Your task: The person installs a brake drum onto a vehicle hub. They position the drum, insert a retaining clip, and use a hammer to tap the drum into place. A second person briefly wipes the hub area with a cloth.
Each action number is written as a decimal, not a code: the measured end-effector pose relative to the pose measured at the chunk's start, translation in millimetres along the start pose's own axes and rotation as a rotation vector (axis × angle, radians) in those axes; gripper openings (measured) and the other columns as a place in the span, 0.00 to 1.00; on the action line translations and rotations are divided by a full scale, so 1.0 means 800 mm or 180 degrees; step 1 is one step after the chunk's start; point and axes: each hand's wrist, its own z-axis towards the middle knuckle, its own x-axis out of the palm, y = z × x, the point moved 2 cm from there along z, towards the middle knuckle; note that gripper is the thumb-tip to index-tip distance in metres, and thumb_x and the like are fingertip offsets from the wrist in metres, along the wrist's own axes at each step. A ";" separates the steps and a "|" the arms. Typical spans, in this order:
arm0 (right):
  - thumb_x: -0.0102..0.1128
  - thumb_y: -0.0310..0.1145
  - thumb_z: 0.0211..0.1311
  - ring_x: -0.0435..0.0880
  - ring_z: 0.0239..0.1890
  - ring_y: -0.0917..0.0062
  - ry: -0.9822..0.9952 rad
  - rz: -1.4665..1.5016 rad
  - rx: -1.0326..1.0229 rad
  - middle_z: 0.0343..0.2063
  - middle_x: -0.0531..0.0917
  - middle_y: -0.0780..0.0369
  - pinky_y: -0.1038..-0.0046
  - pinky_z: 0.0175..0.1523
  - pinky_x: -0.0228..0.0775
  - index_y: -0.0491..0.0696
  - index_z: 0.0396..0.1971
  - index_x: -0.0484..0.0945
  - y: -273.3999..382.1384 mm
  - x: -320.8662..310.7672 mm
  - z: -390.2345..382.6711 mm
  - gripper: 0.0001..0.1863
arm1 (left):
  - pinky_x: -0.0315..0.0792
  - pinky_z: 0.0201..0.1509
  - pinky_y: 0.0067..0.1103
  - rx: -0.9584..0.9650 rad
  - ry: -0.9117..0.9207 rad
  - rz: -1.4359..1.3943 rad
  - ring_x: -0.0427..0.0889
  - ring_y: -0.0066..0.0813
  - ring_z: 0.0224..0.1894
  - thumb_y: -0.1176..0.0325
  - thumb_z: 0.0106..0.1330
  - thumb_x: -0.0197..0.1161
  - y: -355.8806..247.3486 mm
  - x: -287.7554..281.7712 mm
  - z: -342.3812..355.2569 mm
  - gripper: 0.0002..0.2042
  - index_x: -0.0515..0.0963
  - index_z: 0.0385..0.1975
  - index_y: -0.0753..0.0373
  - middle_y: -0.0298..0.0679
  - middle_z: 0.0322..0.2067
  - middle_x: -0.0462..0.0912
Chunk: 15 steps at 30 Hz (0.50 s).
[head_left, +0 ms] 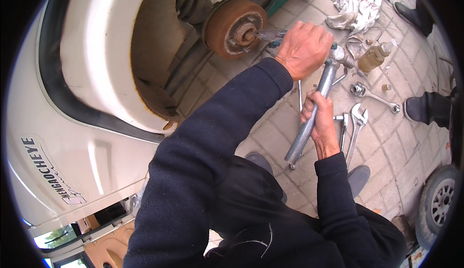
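A rusty round brake drum (226,35) faces me beside the wheel arch, with a hub opening at its middle. My left hand (305,46) is closed around a teal-handled metal tool (276,34) that looks like pliers. Its blurred tip reaches the hub, and the fist hides most of it. My right hand (320,116) is wrapped round the grey tubular handle of a hammer (309,128). The hammer's head is up beside the left fist, close to the held tool's rear end; I cannot tell whether they touch.
On the paving lie an adjustable wrench (356,130), a ratchet wrench (377,95) and other tools. A bottle of yellowish liquid (374,58) stands near a dirty rag (357,7). A white vehicle body (92,50) borders the left. At right are another person's shoes (415,19) and a wheel (439,203).
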 end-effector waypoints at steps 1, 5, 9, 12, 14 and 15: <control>0.59 0.30 0.63 0.70 0.13 0.81 -0.0003 -0.0042 -0.0100 0.16 0.72 0.66 0.75 0.18 0.66 0.46 0.33 0.73 0.004 0.001 -0.003 0.06 | 0.68 0.42 0.31 -0.0019 -0.0011 -0.0005 0.76 0.36 0.34 0.69 0.52 0.70 0.002 0.000 0.001 0.11 0.74 0.32 0.58 0.36 0.28 0.73; 0.60 0.29 0.63 0.70 0.12 0.81 -0.0030 -0.0112 -0.0464 0.16 0.73 0.66 0.74 0.17 0.66 0.46 0.29 0.72 0.023 0.002 -0.014 0.06 | 0.68 0.41 0.31 -0.0186 0.0033 -0.0037 0.76 0.36 0.34 0.70 0.52 0.70 0.006 0.003 0.001 0.11 0.74 0.31 0.59 0.36 0.28 0.74; 0.59 0.28 0.64 0.70 0.12 0.81 -0.0067 -0.0105 -0.0740 0.16 0.72 0.66 0.75 0.17 0.65 0.47 0.30 0.70 0.047 -0.005 -0.038 0.06 | 0.68 0.39 0.31 -0.0290 0.0065 -0.0021 0.76 0.36 0.33 0.68 0.51 0.69 0.009 0.005 -0.001 0.10 0.73 0.28 0.59 0.37 0.27 0.73; 0.58 0.27 0.65 0.68 0.10 0.81 -0.0106 -0.0170 -0.0843 0.14 0.71 0.65 0.75 0.16 0.64 0.47 0.30 0.69 0.052 -0.008 -0.061 0.07 | 0.68 0.38 0.31 -0.0334 0.0085 0.0124 0.76 0.37 0.33 0.68 0.51 0.68 0.008 0.003 -0.002 0.10 0.71 0.26 0.59 0.38 0.26 0.73; 0.58 0.27 0.65 0.68 0.10 0.81 -0.0038 -0.0208 -0.0861 0.13 0.70 0.65 0.75 0.16 0.65 0.47 0.30 0.69 0.045 -0.005 -0.074 0.07 | 0.68 0.38 0.32 -0.0354 0.0021 0.0060 0.76 0.38 0.33 0.69 0.51 0.67 0.007 0.003 -0.001 0.10 0.71 0.26 0.59 0.38 0.27 0.73; 0.58 0.27 0.65 0.68 0.10 0.80 -0.0017 -0.0242 -0.0864 0.13 0.70 0.65 0.75 0.16 0.65 0.47 0.30 0.69 0.040 -0.005 -0.081 0.07 | 0.68 0.38 0.33 -0.0377 0.0032 0.0066 0.75 0.38 0.33 0.69 0.51 0.67 0.007 0.003 -0.001 0.09 0.71 0.26 0.59 0.38 0.27 0.73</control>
